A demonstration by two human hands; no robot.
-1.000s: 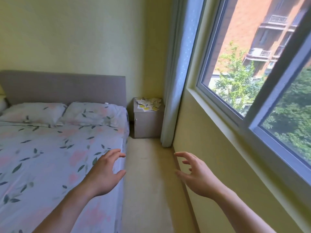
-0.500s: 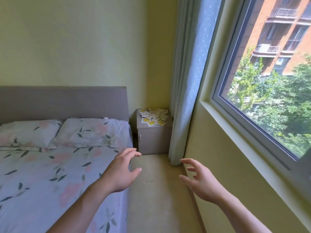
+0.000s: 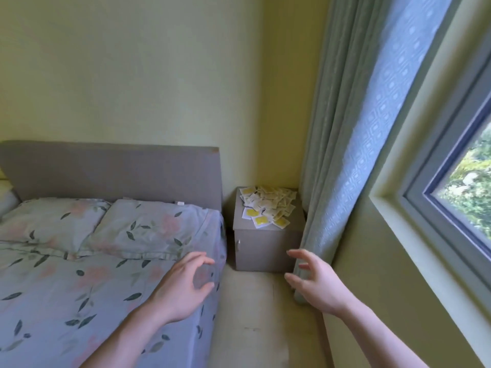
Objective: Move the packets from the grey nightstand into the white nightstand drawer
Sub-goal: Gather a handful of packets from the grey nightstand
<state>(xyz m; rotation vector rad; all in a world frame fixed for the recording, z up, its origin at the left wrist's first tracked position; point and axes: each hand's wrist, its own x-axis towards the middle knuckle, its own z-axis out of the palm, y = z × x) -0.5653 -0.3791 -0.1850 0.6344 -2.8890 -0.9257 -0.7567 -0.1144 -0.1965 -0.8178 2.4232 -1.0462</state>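
Grey nightstand (image 3: pixel 268 243): stood in the corner, between the bed (image 3: pixel 106 261) and the curtain (image 3: pixel 345 155), its door shut. Packets (image 3: pixel 267 205): a loose white-and-yellow heap, piled on the nightstand's top, several overlapping the front edge; none is yet lifted. White nightstand: not seen in this view. Left hand (image 3: pixel 186 285): held out above the bed's corner, fingers loosely spread and slightly curved, nothing gripped. Right hand (image 3: pixel 316 282): raised near the curtain's lower edge, fingers parted and relaxed, nothing held. Both hands are kept short of the nightstand, well apart from the heap, apparently readied for gathering. The task is judged barely begun; a two-handed scoop is likely called for, as the slippery heap may be scattered by a careless grab.
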